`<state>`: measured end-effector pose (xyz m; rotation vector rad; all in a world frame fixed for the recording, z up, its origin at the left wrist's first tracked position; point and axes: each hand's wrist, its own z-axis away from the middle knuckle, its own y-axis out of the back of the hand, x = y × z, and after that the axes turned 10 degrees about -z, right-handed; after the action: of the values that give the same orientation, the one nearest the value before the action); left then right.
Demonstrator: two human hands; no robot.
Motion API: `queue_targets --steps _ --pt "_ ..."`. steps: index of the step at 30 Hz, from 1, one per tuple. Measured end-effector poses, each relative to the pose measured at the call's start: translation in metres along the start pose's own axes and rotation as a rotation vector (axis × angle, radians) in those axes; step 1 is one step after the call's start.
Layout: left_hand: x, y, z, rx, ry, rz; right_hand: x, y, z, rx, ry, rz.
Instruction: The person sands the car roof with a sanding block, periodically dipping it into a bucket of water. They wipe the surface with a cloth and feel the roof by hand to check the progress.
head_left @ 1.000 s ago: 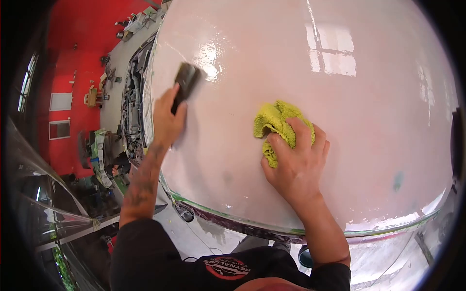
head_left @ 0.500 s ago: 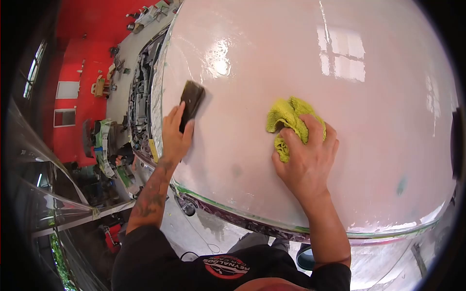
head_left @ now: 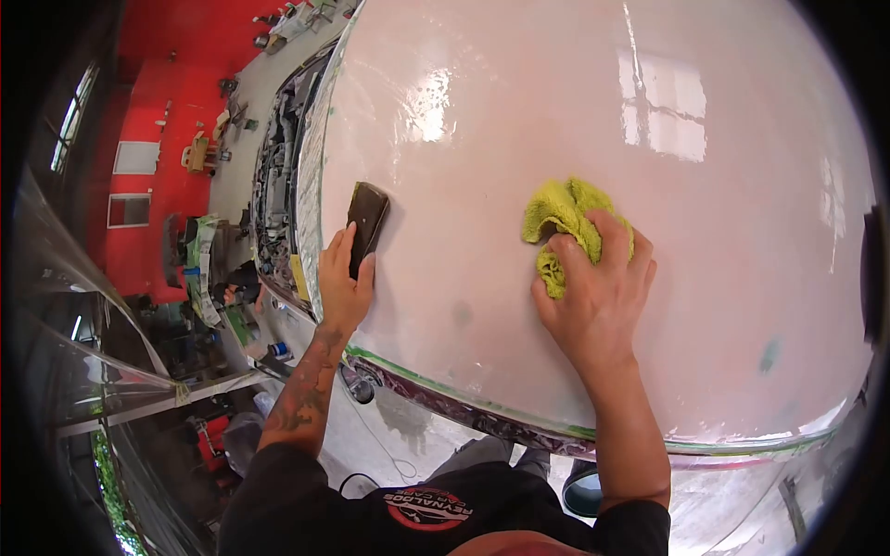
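Observation:
My left hand (head_left: pixel 347 287) grips a dark, flat sanding block (head_left: pixel 368 225) by its near end and sides. The block lies on the pale pink, wet car panel (head_left: pixel 482 250), close to its left edge. Over the middle of the panel, my right hand (head_left: pixel 601 292) has its fingers curled around a bunched yellow-green cloth (head_left: pixel 567 208), which rests against the surface. Part of the cloth is hidden under the fingers.
Green masking tape (head_left: pixel 436 394) follows the panel's near edge. An exposed engine bay (head_left: pixel 278 176) lies to the left, with a plastic sheet (head_left: pixel 88 269) hanging further off. A bucket (head_left: pixel 582 496) stands on the floor near my legs.
My left hand has drawn the sanding block a short way back toward me along the panel. The right hand keeps the cloth in nearly the same spot; the view has shifted slightly.

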<state>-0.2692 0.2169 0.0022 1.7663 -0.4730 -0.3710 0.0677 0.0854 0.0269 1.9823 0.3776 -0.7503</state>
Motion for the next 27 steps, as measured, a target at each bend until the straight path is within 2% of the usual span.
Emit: queue_targets --steps 2,5,6,9,12,14,15,17,19,20,21,22,24,26,27 --pt "-0.024 -0.012 -0.024 0.095 -0.094 0.004 0.0 0.0 0.0 0.003 0.003 0.002" --pt "-0.067 -0.034 -0.117 0.051 0.292 0.054 -0.001 0.0 0.001 0.008 0.002 0.009" --pt "-0.076 -0.039 -0.132 0.022 0.341 0.047 -0.001 0.0 0.0 0.008 0.002 0.015" --pt "-0.054 -0.033 -0.095 0.074 0.223 0.024 -0.001 -0.001 0.0 0.014 0.0 0.017" --pt "0.0 -0.011 0.009 0.076 0.011 0.041 -0.001 0.0 0.0 0.005 -0.004 0.006" --pt "0.022 0.004 0.051 -0.01 0.008 0.009 -0.001 0.001 -0.001 -0.002 -0.007 0.003" --pt "0.01 0.001 0.042 0.012 -0.071 0.029 -0.001 0.001 0.0 -0.012 -0.011 0.002" --pt "-0.021 -0.018 -0.013 0.11 -0.09 -0.009 -0.001 -0.001 0.001 -0.001 -0.002 0.001" --pt "-0.053 -0.035 -0.09 0.035 0.157 0.029 0.0 -0.001 0.002 0.011 -0.005 0.001" --pt "-0.079 -0.053 -0.121 0.076 0.17 0.067 0.0 -0.001 0.001 0.01 -0.006 -0.003" --pt "-0.071 -0.053 -0.14 0.1 0.238 0.045 0.0 -0.001 0.001 0.011 -0.004 -0.007" --pt "-0.059 -0.047 -0.13 0.094 0.243 0.042 -0.001 -0.001 0.003 0.003 -0.005 -0.01" --pt "-0.015 -0.032 -0.096 0.105 0.082 0.124 0.001 -0.001 0.001 0.009 -0.01 -0.01" --pt "0.039 -0.01 -0.006 0.095 -0.176 0.065 0.0 0.0 0.001 0.006 -0.018 -0.013" --pt "0.058 0.002 0.044 -0.024 -0.22 0.119 0.0 0.0 0.001 0.001 -0.016 -0.018"
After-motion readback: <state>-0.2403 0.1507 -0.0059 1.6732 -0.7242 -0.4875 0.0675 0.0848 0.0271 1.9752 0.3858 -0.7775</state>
